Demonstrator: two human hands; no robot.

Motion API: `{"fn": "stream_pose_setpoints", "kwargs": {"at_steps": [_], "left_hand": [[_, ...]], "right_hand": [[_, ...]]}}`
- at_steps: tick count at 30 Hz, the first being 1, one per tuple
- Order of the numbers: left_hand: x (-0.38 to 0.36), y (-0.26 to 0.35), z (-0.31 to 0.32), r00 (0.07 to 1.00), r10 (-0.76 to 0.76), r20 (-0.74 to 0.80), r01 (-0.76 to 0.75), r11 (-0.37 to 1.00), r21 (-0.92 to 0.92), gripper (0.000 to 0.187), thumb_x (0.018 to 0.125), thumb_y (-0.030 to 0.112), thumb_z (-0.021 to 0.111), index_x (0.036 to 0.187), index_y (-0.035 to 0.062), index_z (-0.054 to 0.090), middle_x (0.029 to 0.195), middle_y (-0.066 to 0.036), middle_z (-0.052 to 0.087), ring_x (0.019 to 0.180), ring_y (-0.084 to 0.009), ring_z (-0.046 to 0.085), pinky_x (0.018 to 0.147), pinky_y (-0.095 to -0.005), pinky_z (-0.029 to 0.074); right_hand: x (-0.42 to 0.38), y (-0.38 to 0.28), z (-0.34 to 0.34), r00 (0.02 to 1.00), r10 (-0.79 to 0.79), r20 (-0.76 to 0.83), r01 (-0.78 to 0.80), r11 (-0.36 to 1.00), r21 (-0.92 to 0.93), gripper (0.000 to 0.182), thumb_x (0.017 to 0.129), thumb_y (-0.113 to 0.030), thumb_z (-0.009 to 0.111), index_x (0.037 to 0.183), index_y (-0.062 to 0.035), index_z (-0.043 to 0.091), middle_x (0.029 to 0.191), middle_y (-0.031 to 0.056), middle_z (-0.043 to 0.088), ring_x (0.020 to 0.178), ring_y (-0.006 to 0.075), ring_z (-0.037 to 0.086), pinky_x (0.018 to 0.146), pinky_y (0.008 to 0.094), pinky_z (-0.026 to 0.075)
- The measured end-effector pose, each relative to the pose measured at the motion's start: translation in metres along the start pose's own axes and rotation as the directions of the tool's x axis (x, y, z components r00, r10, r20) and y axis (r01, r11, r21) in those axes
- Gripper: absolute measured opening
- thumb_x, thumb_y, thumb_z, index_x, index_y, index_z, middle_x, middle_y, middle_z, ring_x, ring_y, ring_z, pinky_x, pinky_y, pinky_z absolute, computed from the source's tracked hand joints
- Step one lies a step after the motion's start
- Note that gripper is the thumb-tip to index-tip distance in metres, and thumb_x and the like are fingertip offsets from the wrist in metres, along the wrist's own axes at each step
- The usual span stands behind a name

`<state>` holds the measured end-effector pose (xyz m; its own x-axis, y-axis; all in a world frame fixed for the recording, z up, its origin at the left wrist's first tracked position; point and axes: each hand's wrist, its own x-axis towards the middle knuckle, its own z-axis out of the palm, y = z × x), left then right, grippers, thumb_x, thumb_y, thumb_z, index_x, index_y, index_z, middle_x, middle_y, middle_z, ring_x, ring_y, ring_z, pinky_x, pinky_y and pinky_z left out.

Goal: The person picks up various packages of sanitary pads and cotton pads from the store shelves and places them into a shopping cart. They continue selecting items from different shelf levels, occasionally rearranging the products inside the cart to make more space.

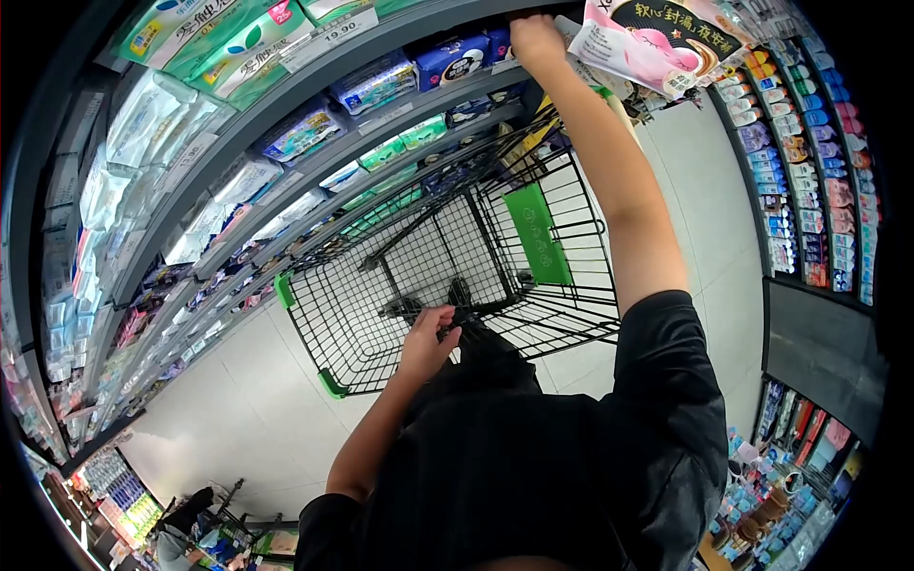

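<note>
My right hand reaches up to the shelf at the top centre, beside dark blue packs. Its fingers are partly hidden at the shelf edge, and I cannot make out whether they hold anything. Just right of it is a pink and white pack with a sleeping-mask design. Low in the middle, my left hand hangs over the near side of a black wire shopping cart, its fingers bent and nothing visible in them. The cart has green corners and a green panel.
Shelves of green, white and blue packs curve along the left and top. Racks of bottles stand at the right. Pale floor tiles show around the cart. Another cart and dark items are at the lower left.
</note>
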<state>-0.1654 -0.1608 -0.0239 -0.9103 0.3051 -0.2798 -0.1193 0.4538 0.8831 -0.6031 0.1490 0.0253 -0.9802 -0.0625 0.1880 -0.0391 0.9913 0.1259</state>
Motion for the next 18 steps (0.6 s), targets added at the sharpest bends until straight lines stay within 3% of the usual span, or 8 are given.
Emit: {"fn": "stream_pose_setpoints", "kwargs": {"at_steps": [2,5,7,8,12,15,16,18], "left_hand": [[-0.001,-0.001,0.001,1.0,-0.009,0.014,0.009,1.0,0.002,0.039,0.084,0.01,0.072,0.12,0.0029,0.057,0.11,-0.012,0.063,0.097,-0.0232,0.066,0.085,-0.0332,0.053],[-0.002,-0.003,0.003,0.999,-0.023,0.022,0.023,1.0,0.0,0.039,0.084,0.011,0.072,0.119,0.0032,0.057,0.111,-0.011,0.063,0.097,-0.0231,0.065,0.085,-0.0334,0.053],[0.001,-0.006,0.005,0.999,-0.027,0.029,0.027,1.0,-0.007,0.038,0.084,0.011,0.072,0.119,0.0034,0.057,0.111,-0.012,0.063,0.097,-0.0232,0.065,0.085,-0.0335,0.053],[0.001,-0.008,0.007,0.999,-0.032,0.036,0.032,0.999,-0.011,0.038,0.085,0.011,0.072,0.119,0.0034,0.057,0.111,-0.012,0.063,0.097,-0.0233,0.065,0.085,-0.0336,0.054],[-0.001,-0.003,0.006,0.997,-0.05,0.059,0.051,0.999,-0.009,0.037,0.086,0.013,0.071,0.119,0.0036,0.057,0.112,-0.012,0.063,0.098,-0.0238,0.066,0.085,-0.0339,0.054],[-0.004,-0.001,0.005,0.997,-0.067,0.047,0.068,0.997,-0.029,0.036,0.087,0.013,0.07,0.119,0.0027,0.057,0.112,-0.013,0.064,0.101,-0.0227,0.065,0.087,-0.0328,0.053],[-0.005,-0.003,0.005,0.997,-0.065,0.039,0.066,0.997,-0.029,0.036,0.087,0.013,0.07,0.119,0.0029,0.057,0.112,-0.012,0.064,0.101,-0.0225,0.066,0.086,-0.0327,0.053],[-0.008,-0.007,0.005,0.997,-0.072,0.035,0.073,0.997,-0.03,0.036,0.087,0.013,0.07,0.119,0.0028,0.057,0.111,-0.012,0.064,0.1,-0.0224,0.066,0.086,-0.0327,0.053]], "right_hand": [[0.008,0.01,0.047,0.989,-0.067,-0.133,0.074,0.996,0.053,0.043,0.081,-0.013,0.065,0.123,-0.0102,0.057,0.11,0.0214,0.061,0.108,0.0413,0.057,0.089,0.0471,0.051],[-0.006,-0.005,0.034,0.93,0.001,-0.367,0.08,0.975,0.205,0.038,0.081,-0.015,0.066,0.119,-0.0104,0.06,0.106,0.0202,0.062,0.103,0.0397,0.058,0.085,0.0474,0.051],[-0.018,-0.024,0.016,0.873,-0.052,-0.485,0.17,0.965,0.202,0.038,0.082,-0.02,0.068,0.118,-0.011,0.061,0.104,0.0178,0.061,0.097,0.0379,0.059,0.083,0.0483,0.051],[-0.023,-0.038,0.014,0.843,-0.075,-0.533,0.232,0.944,0.234,0.038,0.077,-0.026,0.07,0.112,-0.0136,0.064,0.1,0.0126,0.058,0.096,0.0334,0.056,0.091,0.0491,0.045],[-0.047,-0.075,0.015,0.921,-0.199,-0.334,0.275,0.94,0.2,0.053,0.088,-0.046,0.061,0.131,-0.0156,0.057,0.125,0.014,0.056,0.12,0.0323,0.048,0.105,0.0552,0.034],[-0.041,-0.085,0.002,0.944,-0.105,-0.312,0.191,0.946,0.261,0.053,0.088,-0.045,0.063,0.131,-0.0154,0.057,0.126,0.0145,0.057,0.121,0.0329,0.048,0.104,0.0548,0.034],[-0.042,-0.091,-0.003,0.894,-0.123,-0.432,0.241,0.943,0.23,0.053,0.087,-0.044,0.064,0.13,-0.0145,0.058,0.123,0.0149,0.058,0.12,0.0333,0.05,0.102,0.0533,0.036],[-0.041,-0.108,-0.012,0.876,-0.204,-0.436,0.334,0.91,0.246,0.052,0.087,-0.043,0.065,0.129,-0.014,0.058,0.12,0.0153,0.06,0.117,0.0344,0.052,0.1,0.0521,0.038]]}}
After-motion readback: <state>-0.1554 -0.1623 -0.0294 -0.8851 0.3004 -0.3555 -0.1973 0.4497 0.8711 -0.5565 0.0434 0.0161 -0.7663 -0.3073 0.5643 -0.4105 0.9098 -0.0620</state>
